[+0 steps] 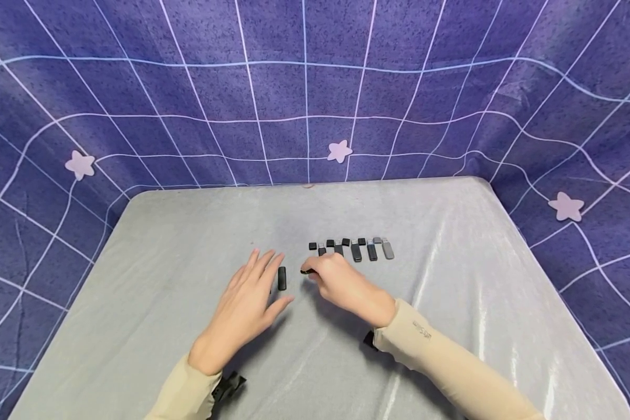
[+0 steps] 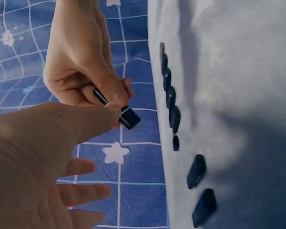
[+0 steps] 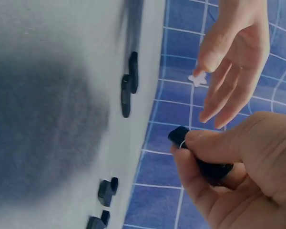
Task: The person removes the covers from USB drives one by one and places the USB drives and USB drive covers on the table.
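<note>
Between the thumb and fingers of my right hand (image 1: 346,286) is a black USB stick (image 3: 212,169), held just above the table. Its blocky black end with a thin light line sticks out past the fingertips. My left hand (image 1: 249,297) hovers to the left with fingers extended and thumb spread, holding nothing; in the right wrist view it is apart from the stick. A black USB stick (image 1: 282,279) lies by the left fingertips, and another (image 2: 205,207) is mostly hidden by that hand in the head view.
Beyond my right hand, several uncapped USB sticks (image 1: 356,251) form a row, the rightmost grey stick (image 1: 388,249) included. Small caps (image 1: 312,246) lie beside their metal plugs. A pale grey cloth covers the table (image 1: 189,233); a purple gridded curtain (image 1: 273,87) with stars surrounds it.
</note>
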`<state>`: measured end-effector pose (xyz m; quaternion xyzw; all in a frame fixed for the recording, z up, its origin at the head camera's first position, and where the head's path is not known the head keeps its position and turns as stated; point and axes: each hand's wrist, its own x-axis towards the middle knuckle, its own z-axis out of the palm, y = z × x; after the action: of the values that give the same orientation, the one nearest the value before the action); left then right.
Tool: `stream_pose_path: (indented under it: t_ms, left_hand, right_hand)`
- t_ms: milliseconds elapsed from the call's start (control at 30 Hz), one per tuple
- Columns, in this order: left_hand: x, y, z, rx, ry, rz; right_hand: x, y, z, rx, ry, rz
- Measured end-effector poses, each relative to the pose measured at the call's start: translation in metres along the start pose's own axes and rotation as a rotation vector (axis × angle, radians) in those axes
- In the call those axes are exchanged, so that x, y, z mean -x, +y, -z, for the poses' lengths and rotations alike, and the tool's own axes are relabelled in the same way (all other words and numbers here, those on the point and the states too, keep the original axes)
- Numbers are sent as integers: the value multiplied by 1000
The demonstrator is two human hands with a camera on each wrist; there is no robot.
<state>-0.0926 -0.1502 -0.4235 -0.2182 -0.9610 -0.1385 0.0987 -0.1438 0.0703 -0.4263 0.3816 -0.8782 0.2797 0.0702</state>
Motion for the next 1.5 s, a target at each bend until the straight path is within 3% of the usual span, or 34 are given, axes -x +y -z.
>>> stream_pose_path:
  t_ms: [333,467,600,700,900,1133,1500]
  left_hand:
    - [-25,10,7,11,97,-113]
    - [-33,16,10,33,117,-126]
    - [-40,22,12,58,190,-151]
    - [-44,24,13,80,256,-180]
    - [-52,28,15,77,317,-199]
    - [-60,36,20,91,368,-216]
    - [-63,45,19,189,310,-199]
  right_hand:
    - [0,-1,22,-139,43,-6]
    - [0,1,29,-269,68,-7]
    - [0,4,35,-419,73,-64]
    - [2,6,40,-471,73,-110]
    - [3,9,47,-379,80,-106]
    - [5,10,53,-220,113,-19]
    - [8,10,64,-112,60,18]
